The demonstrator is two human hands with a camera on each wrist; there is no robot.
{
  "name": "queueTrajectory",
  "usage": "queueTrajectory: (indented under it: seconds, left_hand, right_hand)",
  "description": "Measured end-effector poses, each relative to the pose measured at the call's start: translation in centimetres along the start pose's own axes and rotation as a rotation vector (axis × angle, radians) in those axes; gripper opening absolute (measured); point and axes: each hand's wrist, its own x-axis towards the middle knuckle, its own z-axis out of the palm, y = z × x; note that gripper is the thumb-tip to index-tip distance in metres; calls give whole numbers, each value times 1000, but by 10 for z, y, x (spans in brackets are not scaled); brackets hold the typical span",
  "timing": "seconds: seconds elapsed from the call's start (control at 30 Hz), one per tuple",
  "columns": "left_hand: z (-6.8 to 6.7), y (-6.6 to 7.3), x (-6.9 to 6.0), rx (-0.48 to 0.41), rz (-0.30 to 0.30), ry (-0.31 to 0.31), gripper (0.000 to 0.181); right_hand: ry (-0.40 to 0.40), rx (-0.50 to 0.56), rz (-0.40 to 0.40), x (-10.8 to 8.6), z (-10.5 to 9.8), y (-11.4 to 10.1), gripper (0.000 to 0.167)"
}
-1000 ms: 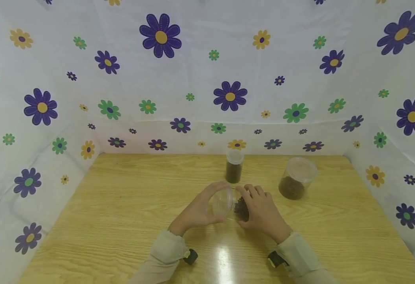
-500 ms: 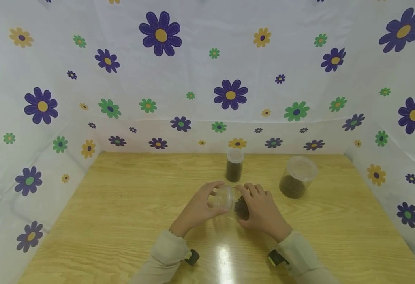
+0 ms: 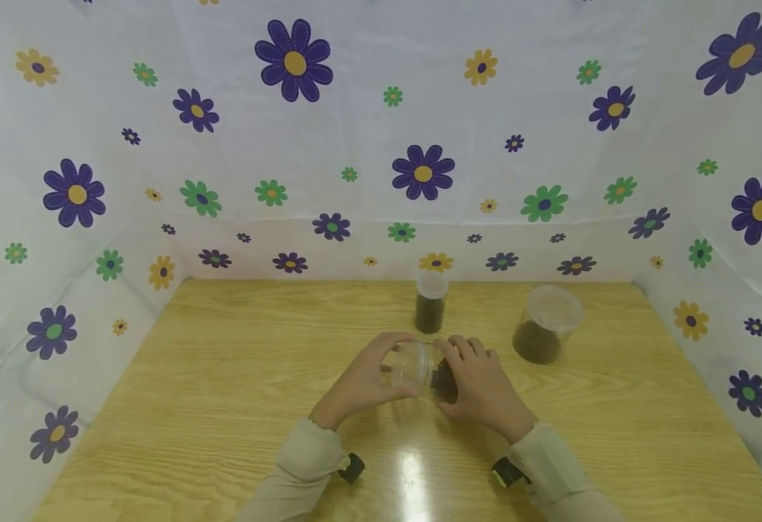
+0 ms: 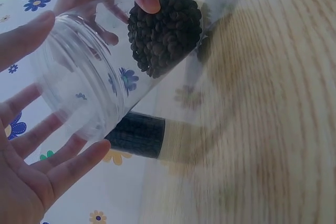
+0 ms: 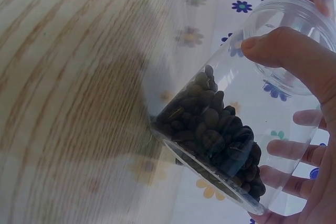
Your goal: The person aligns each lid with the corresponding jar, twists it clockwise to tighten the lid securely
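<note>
A clear jar, tilted with its lidded end toward my left hand, holds dark brown coffee beans gathered at its base. My right hand grips the jar's side, thumb on one side and fingers round the other. At the other end, my left hand holds the clear screw lid by its rim, between the thumb and the spread fingers. The lid sits at the jar's mouth; whether it is threaded on cannot be told. In the right wrist view, the jar's lower edge is close to the table.
Behind the hands stands a slim lidded jar with dark contents. A wider lidded jar, partly filled with something dark, is to the right. The wooden table ends at a white flowered cloth.
My left thumb and fingers have shifted round the lid's rim, the thumb going upward. My right hand and the jar stay almost where they were.
</note>
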Motion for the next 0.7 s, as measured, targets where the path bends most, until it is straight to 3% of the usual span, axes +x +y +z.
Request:
queueTrajectory:
  seconds: [0.27,0.57,0.7]
  left_hand:
    - [-2,-2,2,33,124,-15,76]
    - [-2,-3,3,79,140,-23,86]
    - [-1,-3,0,97,102,-3,95]
  right_hand:
    - [2,0,-3,1,-1,0,94]
    - [6,-4,-7,0,-1,1,94]
    - [11,-5,-6,0,1,3,94]
